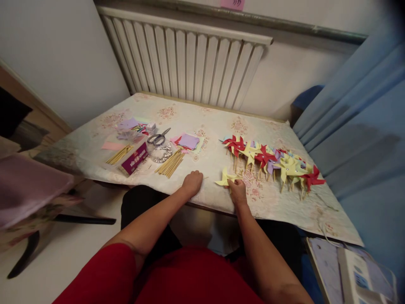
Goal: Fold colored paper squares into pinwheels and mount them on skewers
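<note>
My right hand (238, 192) pinches a yellow paper pinwheel (224, 177) low over the table's front edge. My left hand (193, 183) rests on the tablecloth with its fingers curled closed; whatever may be inside is hidden. A tiny thin sliver lies just right of its knuckles. Behind the left hand lies a bundle of wooden sticks (170, 164), with a clear tub of silvery pins (161, 154) beside it. Scissors (158, 137) lie across the tub's far side. Square paper sheets (189, 142) are stacked farther back. To the right, several red, yellow and purple pinwheels (265, 156) sit in a row.
A purple and white box (134, 158) and more sticks (119, 155) are at the left, with coloured paper scraps (128, 123) behind. A white radiator (190, 63) backs the table. A blue curtain (367, 114) hangs right; a chair (34, 190) stands left.
</note>
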Tool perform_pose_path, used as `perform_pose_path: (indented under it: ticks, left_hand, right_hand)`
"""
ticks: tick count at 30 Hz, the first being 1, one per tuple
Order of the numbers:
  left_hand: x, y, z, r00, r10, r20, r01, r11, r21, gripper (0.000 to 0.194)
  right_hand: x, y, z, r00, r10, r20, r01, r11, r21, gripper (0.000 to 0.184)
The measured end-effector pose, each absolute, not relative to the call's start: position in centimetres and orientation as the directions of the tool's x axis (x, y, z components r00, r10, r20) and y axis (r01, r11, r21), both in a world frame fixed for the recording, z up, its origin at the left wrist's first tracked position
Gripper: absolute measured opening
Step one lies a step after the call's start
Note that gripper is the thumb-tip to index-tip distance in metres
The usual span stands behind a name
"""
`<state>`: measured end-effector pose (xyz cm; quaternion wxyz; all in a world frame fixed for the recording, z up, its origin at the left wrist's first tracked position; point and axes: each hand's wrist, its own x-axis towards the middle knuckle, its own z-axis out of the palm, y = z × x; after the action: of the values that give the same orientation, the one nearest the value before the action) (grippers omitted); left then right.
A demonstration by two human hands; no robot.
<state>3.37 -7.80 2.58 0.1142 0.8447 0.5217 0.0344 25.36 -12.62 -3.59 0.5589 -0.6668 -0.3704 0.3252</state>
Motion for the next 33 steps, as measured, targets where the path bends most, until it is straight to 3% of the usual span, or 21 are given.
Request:
perform_pose_path:
  ticks: [15,21,33]
  left_hand:
    - [2.2,-7.7,-0.2,0.179,0.984,0.003,0.815,-0.151,0.559,0.012]
    - [1.5,-8.3,-1.5,0.089,0.989,0.121,0.638,-0.150,0.755,0.015]
    - [1.6,-8.3,-1.9,0.046,0.988,0.147,0.572,-0.147,0.807,0.015]
  right_hand:
    - [25.3,-12.6,-3.6,0.521,0.853,-0.015,0.139,-0.102,-0.985,0.032]
    - [24.9,-12.8,-2.8,0.522,0.853,-0.010,0.134,-0.094,-0.987,0.027]
    - [25.1,-12.7,-3.3,0.535,0.845,-0.007,0.151,-0.104,-0.983,0.032]
